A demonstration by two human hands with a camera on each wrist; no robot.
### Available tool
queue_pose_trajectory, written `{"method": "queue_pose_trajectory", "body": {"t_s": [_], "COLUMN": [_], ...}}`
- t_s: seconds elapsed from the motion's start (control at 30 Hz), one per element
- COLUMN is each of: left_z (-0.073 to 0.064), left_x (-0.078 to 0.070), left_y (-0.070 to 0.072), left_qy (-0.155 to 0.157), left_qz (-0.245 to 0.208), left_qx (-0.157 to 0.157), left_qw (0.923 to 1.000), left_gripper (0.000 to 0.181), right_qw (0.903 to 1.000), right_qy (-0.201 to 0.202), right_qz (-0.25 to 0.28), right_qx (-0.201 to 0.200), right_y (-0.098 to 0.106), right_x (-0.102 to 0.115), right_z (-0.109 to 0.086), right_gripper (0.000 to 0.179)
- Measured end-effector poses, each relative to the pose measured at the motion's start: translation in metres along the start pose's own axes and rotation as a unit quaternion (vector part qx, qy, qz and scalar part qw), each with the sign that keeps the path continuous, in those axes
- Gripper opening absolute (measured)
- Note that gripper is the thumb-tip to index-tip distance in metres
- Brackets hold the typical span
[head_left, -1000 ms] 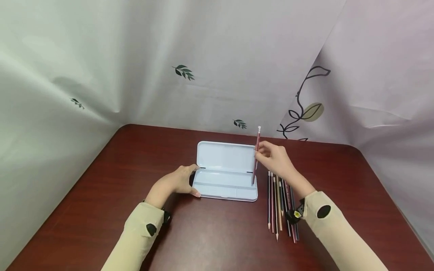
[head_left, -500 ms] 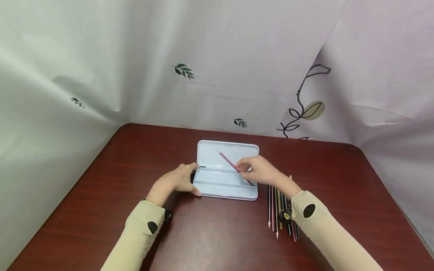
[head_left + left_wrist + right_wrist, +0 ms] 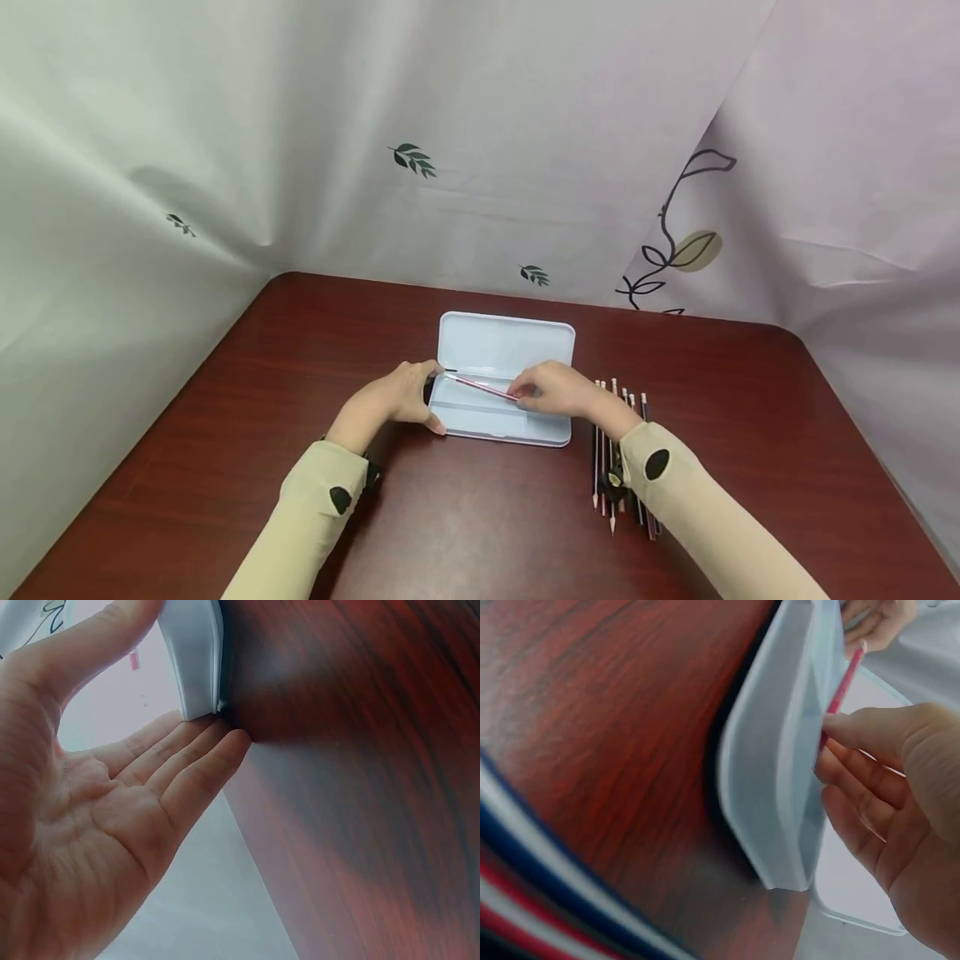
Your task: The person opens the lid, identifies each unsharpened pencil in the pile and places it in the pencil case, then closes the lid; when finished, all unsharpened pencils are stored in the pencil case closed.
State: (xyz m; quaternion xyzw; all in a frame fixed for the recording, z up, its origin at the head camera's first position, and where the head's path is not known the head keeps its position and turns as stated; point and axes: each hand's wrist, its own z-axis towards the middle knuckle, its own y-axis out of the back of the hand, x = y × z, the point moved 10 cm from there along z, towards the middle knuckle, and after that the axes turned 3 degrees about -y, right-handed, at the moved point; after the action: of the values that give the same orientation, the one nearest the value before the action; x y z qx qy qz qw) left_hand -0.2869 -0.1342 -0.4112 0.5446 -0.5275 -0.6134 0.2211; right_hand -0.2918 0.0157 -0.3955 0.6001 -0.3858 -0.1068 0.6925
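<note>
A pale blue pencil case [image 3: 506,340] lies open on the table, its lid tipped back. My left hand [image 3: 390,396] holds the case's left end, thumb at the front corner and fingers at the back; the left wrist view shows the fingers stretched along the case [image 3: 196,667]. My right hand [image 3: 558,389] pinches a red pencil [image 3: 480,387] between thumb and fingers, low over the long rear compartment. The pencil's white-tipped end points left, towards my left hand; its other end is hidden by my right hand. Thumb and forefinger on the pencil [image 3: 846,686] show in the right wrist view.
Several pencils [image 3: 596,467] lie in a loose row right of the case, partly under my right wrist and sleeve. The case has a narrow front compartment [image 3: 480,421] with a divider. A pale curtain with leaf prints [image 3: 412,158] hangs behind the dark red table [image 3: 465,517].
My right hand has moved left and down, turning the red pencil from upright to nearly flat over the rear compartment. My left hand has stayed at the case's left end.
</note>
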Motion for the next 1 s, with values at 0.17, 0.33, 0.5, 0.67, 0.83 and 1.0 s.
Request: {"method": "queue_pose_trajectory", "body": {"t_s": [0.17, 0.33, 0.5, 0.67, 0.83, 1.0], "left_z": [0.001, 0.001, 0.001, 0.002, 0.002, 0.002], "left_x": [0.001, 0.000, 0.001, 0.002, 0.000, 0.000], "left_y": [0.001, 0.000, -0.001, -0.002, -0.001, -0.001], "left_qy": [0.003, 0.004, 0.007, 0.004, -0.005, -0.006], "left_qz": [-0.005, -0.007, -0.005, -0.003, -0.002, 0.001], "left_qx": [-0.004, 0.000, 0.006, 0.010, 0.008, 0.007], "left_qw": [1.0000, 1.0000, 0.9999, 0.9999, 1.0000, 1.0000], "left_gripper": [0.082, 0.083, 0.084, 0.085, 0.085, 0.086], "right_qw": [0.9998, 0.9992, 0.9983, 0.9940, 0.9862, 0.9717], "right_qy": [-0.005, -0.002, -0.026, -0.051, -0.090, -0.140], "right_qz": [0.015, 0.032, 0.053, 0.087, 0.113, 0.117], "right_qx": [0.013, 0.022, 0.006, -0.043, -0.081, -0.150], "right_y": [-0.006, -0.007, -0.002, 0.010, 0.020, 0.034], "right_x": [-0.003, -0.004, -0.011, -0.026, -0.038, -0.054], "right_z": [-0.001, -0.005, -0.014, -0.031, -0.056, -0.084], "right_gripper": [0.012, 0.014, 0.017, 0.018, 0.018, 0.014]}}
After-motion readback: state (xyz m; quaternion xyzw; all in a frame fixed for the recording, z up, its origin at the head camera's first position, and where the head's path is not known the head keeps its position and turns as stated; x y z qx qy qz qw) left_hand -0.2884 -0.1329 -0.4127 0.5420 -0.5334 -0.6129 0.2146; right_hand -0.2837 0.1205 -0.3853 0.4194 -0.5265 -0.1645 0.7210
